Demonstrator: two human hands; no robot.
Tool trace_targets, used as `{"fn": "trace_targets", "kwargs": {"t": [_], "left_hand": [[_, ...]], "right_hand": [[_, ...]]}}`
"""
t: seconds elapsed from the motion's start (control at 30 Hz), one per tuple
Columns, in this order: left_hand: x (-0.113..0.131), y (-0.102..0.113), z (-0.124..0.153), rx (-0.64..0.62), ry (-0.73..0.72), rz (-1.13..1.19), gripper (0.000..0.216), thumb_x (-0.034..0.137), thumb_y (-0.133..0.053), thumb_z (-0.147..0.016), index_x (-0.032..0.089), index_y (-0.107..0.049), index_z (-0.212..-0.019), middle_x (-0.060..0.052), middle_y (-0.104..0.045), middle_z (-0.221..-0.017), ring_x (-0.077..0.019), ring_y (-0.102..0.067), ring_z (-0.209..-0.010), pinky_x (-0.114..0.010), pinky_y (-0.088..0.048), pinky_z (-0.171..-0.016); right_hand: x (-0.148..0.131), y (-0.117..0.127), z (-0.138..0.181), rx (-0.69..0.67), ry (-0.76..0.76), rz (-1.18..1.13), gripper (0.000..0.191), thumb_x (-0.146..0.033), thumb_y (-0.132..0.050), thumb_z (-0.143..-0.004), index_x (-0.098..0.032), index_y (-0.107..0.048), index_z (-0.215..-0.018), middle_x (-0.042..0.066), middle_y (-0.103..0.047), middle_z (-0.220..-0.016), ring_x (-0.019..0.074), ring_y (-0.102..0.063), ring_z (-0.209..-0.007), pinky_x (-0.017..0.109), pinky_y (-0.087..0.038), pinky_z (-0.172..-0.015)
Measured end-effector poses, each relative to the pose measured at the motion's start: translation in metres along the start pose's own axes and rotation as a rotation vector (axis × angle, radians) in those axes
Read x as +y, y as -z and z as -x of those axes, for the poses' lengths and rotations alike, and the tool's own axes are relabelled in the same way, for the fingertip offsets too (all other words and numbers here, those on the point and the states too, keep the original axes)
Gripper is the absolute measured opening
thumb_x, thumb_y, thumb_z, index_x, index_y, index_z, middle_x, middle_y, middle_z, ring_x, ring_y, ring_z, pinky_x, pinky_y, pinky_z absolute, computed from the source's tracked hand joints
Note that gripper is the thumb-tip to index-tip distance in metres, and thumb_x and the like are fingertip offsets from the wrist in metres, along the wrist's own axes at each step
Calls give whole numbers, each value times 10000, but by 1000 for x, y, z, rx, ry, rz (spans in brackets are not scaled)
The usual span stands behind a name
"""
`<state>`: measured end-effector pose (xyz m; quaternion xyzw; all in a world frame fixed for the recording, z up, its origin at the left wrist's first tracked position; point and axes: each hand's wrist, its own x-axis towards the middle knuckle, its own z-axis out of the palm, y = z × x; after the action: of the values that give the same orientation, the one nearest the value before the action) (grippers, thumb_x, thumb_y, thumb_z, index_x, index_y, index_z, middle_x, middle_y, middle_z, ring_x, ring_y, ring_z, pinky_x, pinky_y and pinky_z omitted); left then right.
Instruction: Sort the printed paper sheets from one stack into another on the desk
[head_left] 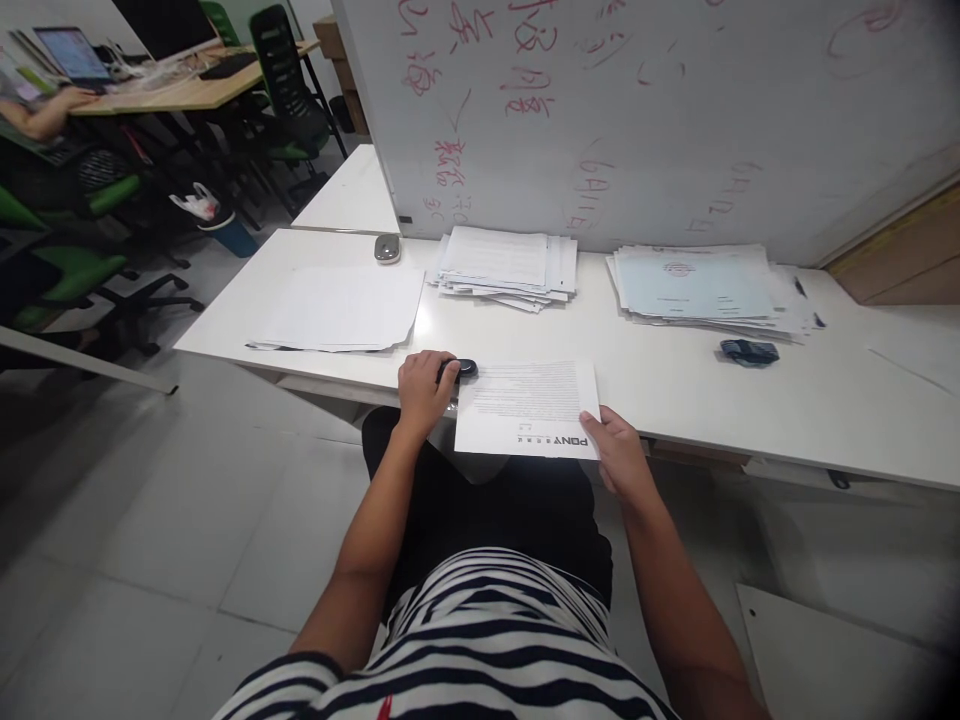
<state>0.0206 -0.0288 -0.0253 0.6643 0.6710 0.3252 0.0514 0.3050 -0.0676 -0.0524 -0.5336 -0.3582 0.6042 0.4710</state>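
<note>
Body txt on sheet [525, 412] illegibly sm., & L hand [426, 388] hides pt. of blk tool [468, 368], poss. stapler.

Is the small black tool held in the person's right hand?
No, the left hand holds the small black tool, while the right hand grips the printed sheet.

Scribbled whiteboard [660, 120], tiled floor [187, 510], green chairs [67, 275]

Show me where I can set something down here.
Broad bare patch: desk between the printed sheet and the dark crumpled item. Slim gap: between the middle paper stack and the blue-topped stack. Crowded: along the whiteboard, by those stacks, and at the front edge, around the left hand, black tool and right hand.
</note>
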Motion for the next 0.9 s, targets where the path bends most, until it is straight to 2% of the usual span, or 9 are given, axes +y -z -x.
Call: {"fn": "trace_targets", "kwargs": {"t": [0.13,0.33,0.43,0.53,0.67,0.9], "left_hand": [[3,-2,0,14,29,14,263,397,-427,-923,244,-640,-942,-49,-658,-969,-233,-499,-984,-376,-329,-897],[15,-12,2,148,139,34,133,314,-515,-869,239,-625,-865,-43,-649,-976,-248,-487,-1079,-436,-241,-1031],[19,-15,1,189,174,13,155,380,-547,-855,239,-610,-841,-48,-643,-1013,-268,-477,-1100,-471,-206,-1056],[21,-16,0,192,184,-11,207,449,-587,-826,243,-596,-826,-51,-633,-1038,-282,-465,-1119,-502,-171,-1072],[25,-19,0,190,211,-59,158,389,-586,-828,231,-594,-833,-63,-614,-1114,-290,-435,-1162,-502,-190,-1047],[28,-23,-1,112,271,-133,156,352,-541,-838,210,-600,-862,-56,-619,-983,-265,-443,-1101,-448,-232,-1005]], "right_hand": [[-1,-1,0,-2,-2,-29,383,-471,-708,-745,-228,-660,-1037,54,-743,-978,261,-696,-896,388,-570,-749],[2,0,-1,2,-10,-44,349,-441,-704,-760,-229,-659,-1034,50,-741,-982,257,-693,-914,386,-569,-762],[4,1,-3,11,-10,-36,348,-441,-707,-756,-232,-660,-1029,47,-740,-987,258,-692,-916,390,-569,-764],[5,2,-4,14,-20,-33,339,-439,-708,-756,-235,-662,-1023,44,-741,-985,255,-694,-906,390,-567,-770],[6,3,-5,20,-38,-35,339,-433,-714,-753,-229,-665,-1020,50,-742,-970,252,-696,-891,387,-569,-763],[5,1,-6,36,-65,-28,364,-436,-722,-749,-236,-661,-1047,41,-744,-945,241,-699,-866,367,-570,-739]]}}
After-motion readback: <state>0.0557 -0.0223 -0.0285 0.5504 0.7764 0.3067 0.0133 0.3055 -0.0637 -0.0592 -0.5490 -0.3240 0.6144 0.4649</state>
